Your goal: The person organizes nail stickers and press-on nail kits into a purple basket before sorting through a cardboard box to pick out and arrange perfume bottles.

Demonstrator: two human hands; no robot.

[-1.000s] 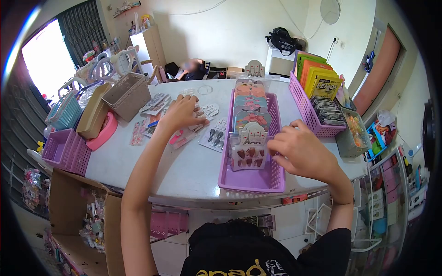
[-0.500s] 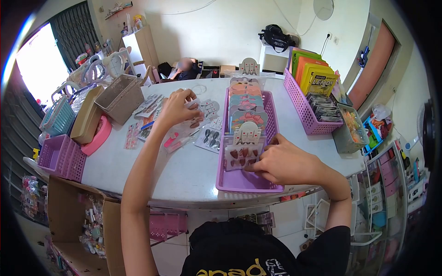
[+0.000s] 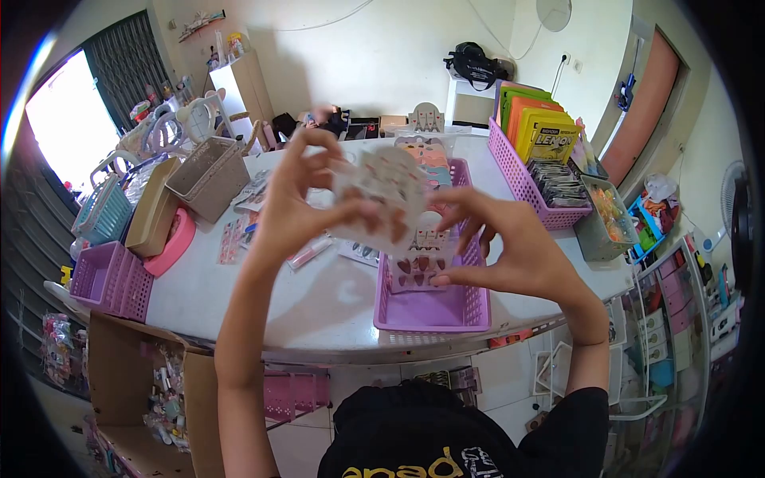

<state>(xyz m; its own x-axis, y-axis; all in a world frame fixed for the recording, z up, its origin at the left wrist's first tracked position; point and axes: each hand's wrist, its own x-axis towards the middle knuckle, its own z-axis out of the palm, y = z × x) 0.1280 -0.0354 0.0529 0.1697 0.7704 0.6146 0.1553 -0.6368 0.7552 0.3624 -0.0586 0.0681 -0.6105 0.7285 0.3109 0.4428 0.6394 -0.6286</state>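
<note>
Raised since the earlier frames, the left hand (image 3: 288, 199) now carries a clear plastic packet with a white card of brown press-on nails (image 3: 381, 195) up from the loose packets on the white table (image 3: 215, 299). Its fingers are closed on the packet's left side, thumb across the front; the packet is blurred. It is held above the far-left part of the long purple perforated plastic basket (image 3: 432, 320), in front of the upright cards there.

Right hand (image 3: 518, 247) has its fingers spread and curved, thumb well apart from them, over the basket's right wall. Nothing is seen gripped. Its thumb tip overlaps the front card of dark red-brown nails (image 3: 414, 275), which stands in the basket; contact cannot be told.

Left of the basket, a pink-and-clear packet (image 3: 309, 252) lies flat on the table. Further left stands a grey-brown woven plastic bin (image 3: 209, 179). To the right, a second purple perforated basket (image 3: 510, 163) holds yellow, orange and green packs (image 3: 550, 139), beside a grey bin of small wrapped items (image 3: 602, 239).
</note>
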